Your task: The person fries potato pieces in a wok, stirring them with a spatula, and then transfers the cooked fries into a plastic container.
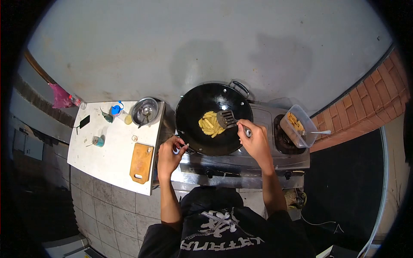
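Observation:
A black wok [193, 96] sits on the gas stove, with a heap of yellow potato sticks [210, 125] near its middle. My right hand [257, 142] is closed round the handle of a slotted spatula [224, 119], whose head is inside the wok at the right edge of the potato sticks. My left hand [170, 155] is closed at the wok's near-left handle; a small white bit shows between its fingers, too small to name. The wok's other looped handle [239, 87] points to the back right.
On the stove [266, 114], a clear plastic container [297, 129] holds browned food pieces and a light-handled utensil. The white table [112, 159] at left carries a wooden cutting board [141, 161], a metal bowl [145, 111], a phone [84, 121] and a small jar [98, 141]. Brickwork [361, 103] borders the right.

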Motion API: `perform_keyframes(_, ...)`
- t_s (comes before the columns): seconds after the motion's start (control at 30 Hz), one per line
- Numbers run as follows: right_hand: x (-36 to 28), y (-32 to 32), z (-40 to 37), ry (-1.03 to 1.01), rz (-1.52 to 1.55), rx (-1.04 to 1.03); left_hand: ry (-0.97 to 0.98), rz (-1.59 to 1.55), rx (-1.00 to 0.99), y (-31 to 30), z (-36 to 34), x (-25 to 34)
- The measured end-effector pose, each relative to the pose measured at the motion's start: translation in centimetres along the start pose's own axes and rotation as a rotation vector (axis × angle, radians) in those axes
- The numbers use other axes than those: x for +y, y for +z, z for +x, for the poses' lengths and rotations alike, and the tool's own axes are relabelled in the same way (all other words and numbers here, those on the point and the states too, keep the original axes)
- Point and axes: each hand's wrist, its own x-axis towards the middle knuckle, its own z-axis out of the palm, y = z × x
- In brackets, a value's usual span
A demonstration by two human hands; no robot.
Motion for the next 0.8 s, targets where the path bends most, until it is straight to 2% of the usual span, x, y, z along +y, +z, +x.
perform_keyframes(0.1,-0.3,-0.1,-0.1,0.122,0.01,0.041,0.009,-0.004,0.006,0.0,0.0,0.0)
perform_keyframes(0.2,-0.6,-0.7,0.1,0.158,0.014,0.047,0.008,-0.011,0.005,0.0,-0.1,0.1)
perform_keyframes(0.4,-0.5,-1.0,1.2,0.039,-0.025,0.035,0.034,0.0,0.015,0.0,0.0,-0.1)
perform_keyframes(0.63,0.6,-0.1,1.5,0.055,-0.074,0.006,0.035,-0.005,0.012,0.0,-0.1,0.0)
perform_keyframes(0.8,0.7,-0.1,1.7,0.057,-0.042,0.064,0.019,0.004,0.0,-0.1,0.0,0.2)
